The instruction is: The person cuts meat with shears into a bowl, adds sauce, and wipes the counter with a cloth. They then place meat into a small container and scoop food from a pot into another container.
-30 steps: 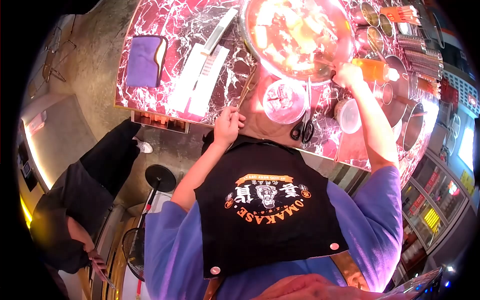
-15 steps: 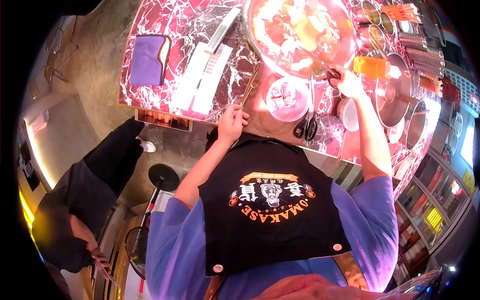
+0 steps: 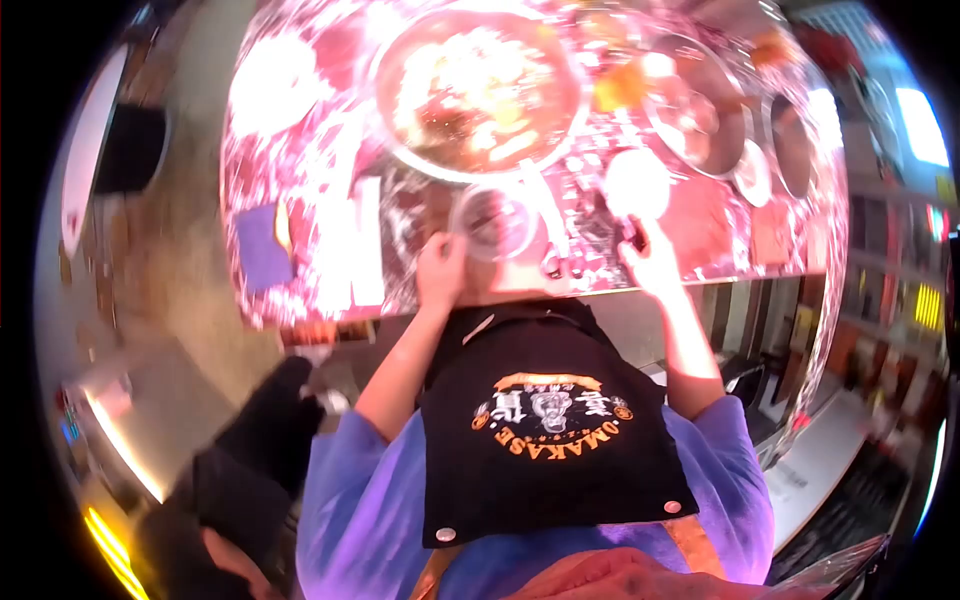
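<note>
Blur softens the whole head view. My left hand [image 3: 441, 268] is closed at the table's near edge, beside a small clear bowl [image 3: 496, 222] with dark contents; what it holds, if anything, is smeared. Fingers of my right hand [image 3: 650, 258] are curled round a dark handle [image 3: 631, 236], just below a bright white bowl [image 3: 638, 186]. The tool's far end cannot be made out. Between my hands lie scissors [image 3: 563, 263] with black handles. Beyond the bowls stands a large round pot [image 3: 378, 100] of glowing, overexposed food in broth.
A purple cloth [image 3: 264, 250] and white paper strips [image 3: 366, 240] lie on the left. A bright white round thing [image 3: 272, 85] sits behind them. To the right are a orange bottle [image 3: 620, 88] and a metal pan [image 3: 735, 150]. A person in black [image 3: 235, 480] is at lower left.
My right hand has drawn back from the pot's rim to the table's near edge. My left hand stays near the clear bowl. The view has swung, showing more of the table's far left.
</note>
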`<action>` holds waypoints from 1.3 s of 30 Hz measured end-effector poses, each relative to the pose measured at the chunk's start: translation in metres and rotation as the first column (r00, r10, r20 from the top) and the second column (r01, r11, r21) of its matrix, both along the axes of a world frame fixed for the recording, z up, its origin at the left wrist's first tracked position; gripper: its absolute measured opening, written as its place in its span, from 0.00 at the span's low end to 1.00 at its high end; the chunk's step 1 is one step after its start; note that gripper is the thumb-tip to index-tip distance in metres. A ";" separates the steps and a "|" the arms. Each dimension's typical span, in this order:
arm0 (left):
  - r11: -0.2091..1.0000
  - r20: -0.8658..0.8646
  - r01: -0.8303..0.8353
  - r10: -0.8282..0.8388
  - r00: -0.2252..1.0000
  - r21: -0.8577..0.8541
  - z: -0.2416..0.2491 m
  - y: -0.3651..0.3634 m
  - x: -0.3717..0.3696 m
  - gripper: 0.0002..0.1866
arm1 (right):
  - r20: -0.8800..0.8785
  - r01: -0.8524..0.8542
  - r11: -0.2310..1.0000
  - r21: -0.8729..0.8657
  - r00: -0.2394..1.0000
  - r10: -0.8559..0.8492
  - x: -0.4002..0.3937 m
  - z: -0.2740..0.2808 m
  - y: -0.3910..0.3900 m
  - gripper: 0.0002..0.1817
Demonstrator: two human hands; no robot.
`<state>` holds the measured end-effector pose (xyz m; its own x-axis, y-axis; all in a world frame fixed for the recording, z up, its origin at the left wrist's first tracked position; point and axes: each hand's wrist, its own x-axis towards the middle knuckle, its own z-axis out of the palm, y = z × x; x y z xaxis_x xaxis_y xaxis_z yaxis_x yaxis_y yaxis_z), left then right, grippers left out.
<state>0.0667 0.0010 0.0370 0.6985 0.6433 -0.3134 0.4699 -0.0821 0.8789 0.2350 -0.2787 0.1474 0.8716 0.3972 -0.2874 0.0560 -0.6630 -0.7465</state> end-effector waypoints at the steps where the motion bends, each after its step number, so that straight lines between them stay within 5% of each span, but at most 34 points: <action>1: 0.997 0.011 0.020 -0.020 1.000 0.073 0.012 -0.005 0.003 0.16 | 0.007 0.036 0.996 0.082 0.999 -0.037 -0.007 -0.005 -0.024 0.28; 3: 1.000 0.079 0.005 -0.005 0.997 -0.004 0.007 -0.010 0.010 0.13 | 0.012 0.070 0.995 0.067 0.997 -0.071 -0.020 0.010 -0.055 0.28; 4: 0.930 0.096 0.015 0.022 0.995 -0.368 0.018 -0.011 0.015 0.09 | -0.028 0.141 0.977 0.163 0.990 -0.138 -0.026 -0.003 -0.082 0.28; 5: 0.930 0.111 -0.085 0.132 0.985 -0.357 -0.012 -0.009 0.008 0.07 | -0.075 0.199 0.945 0.260 0.980 -0.186 -0.031 -0.016 -0.111 0.27; 6: 0.989 0.173 -0.102 0.120 0.978 -0.108 -0.057 0.013 0.006 0.06 | 0.005 0.217 0.940 0.265 0.974 -0.226 -0.034 -0.011 -0.136 0.27; 8: 0.995 0.183 -0.062 0.047 0.982 0.074 -0.024 0.004 0.020 0.07 | 0.094 0.254 0.932 0.257 0.954 -0.286 -0.048 -0.001 -0.196 0.28; 9: 0.997 0.031 -0.032 0.030 0.999 0.074 0.018 -0.013 0.031 0.08 | 0.073 0.300 0.931 0.208 0.945 -0.320 -0.053 0.006 -0.224 0.28; 10: 0.994 0.103 0.027 -0.038 0.994 0.105 0.029 -0.025 0.043 0.10 | 0.082 0.313 0.909 0.277 0.935 -0.346 -0.061 -0.023 -0.263 0.28; 11: 0.999 0.162 0.035 -0.035 0.986 0.004 0.050 -0.055 0.061 0.09 | 0.090 0.318 0.884 0.342 0.926 -0.368 -0.065 -0.052 -0.305 0.28; 15: 0.961 0.279 0.181 -0.236 0.931 0.210 0.054 -0.198 0.140 0.08 | 0.069 0.471 0.828 0.305 0.856 -0.512 -0.107 -0.032 -0.436 0.28; 17: 0.931 0.232 0.353 -0.366 0.901 0.095 0.033 -0.281 0.191 0.09 | -0.091 0.651 0.662 0.371 0.735 -0.672 -0.135 -0.037 -0.493 0.29; 21: 0.765 0.310 0.522 -0.427 0.849 -0.376 0.046 -0.488 0.269 0.09 | -0.059 0.776 0.540 0.326 0.587 -0.808 -0.173 -0.030 -0.570 0.29; 22: 0.734 0.397 0.595 -0.464 0.791 -0.328 0.037 -0.532 0.290 0.09 | -0.068 0.809 0.467 0.356 0.521 -0.851 -0.178 -0.033 -0.584 0.28; 23: 0.707 0.305 0.640 -0.564 0.767 -0.302 0.035 -0.569 0.312 0.13 | -0.084 0.838 0.390 0.382 0.452 -0.888 -0.185 -0.037 -0.594 0.27; 24: 0.708 0.429 0.705 -0.649 0.629 0.038 0.032 -0.612 0.326 0.12 | -0.102 0.865 0.332 0.375 0.394 -0.913 -0.191 -0.044 -0.604 0.26; 25: 0.649 0.385 0.750 -0.730 0.565 0.130 0.028 -0.646 0.345 0.09 | -0.116 0.888 0.272 0.370 0.335 -0.935 -0.194 -0.053 -0.613 0.25; 27: 0.610 0.359 0.788 -0.718 0.596 -0.087 0.030 -0.718 0.382 0.06 | -0.150 0.896 0.198 0.397 0.276 -0.949 -0.197 -0.067 -0.630 0.26; 28: 0.581 0.344 0.717 -0.631 0.696 -0.385 0.041 -0.755 0.400 0.06 | -0.174 0.917 0.194 0.349 0.266 -0.948 -0.193 -0.064 -0.638 0.26; 30: 0.606 0.314 0.705 -0.633 0.707 -0.368 0.066 -0.850 0.454 0.11 | -0.190 0.935 0.197 0.295 0.259 -0.947 -0.178 -0.068 -0.684 0.28; 33: 0.691 0.431 0.686 -0.560 0.708 -0.229 0.017 -0.948 0.547 0.13 | -0.192 0.938 0.161 0.306 0.227 -0.955 -0.139 -0.069 -0.738 0.29; 35: 0.690 0.212 0.618 -0.586 0.782 -0.377 0.030 -0.996 0.598 0.12 | -0.230 0.951 0.121 0.284 0.190 -0.955 -0.099 -0.058 -0.779 0.29; 37: 0.755 0.359 0.607 -0.510 0.782 -0.249 -0.016 -1.054 0.657 0.14 | -0.226 0.961 0.081 0.264 0.144 -0.964 -0.046 -0.042 -0.821 0.29; 39: 0.754 0.266 0.598 -0.538 0.800 -0.273 -0.029 -1.093 0.701 0.15 | -0.131 0.942 0.199 0.270 0.241 -0.962 0.020 -0.015 -0.859 0.29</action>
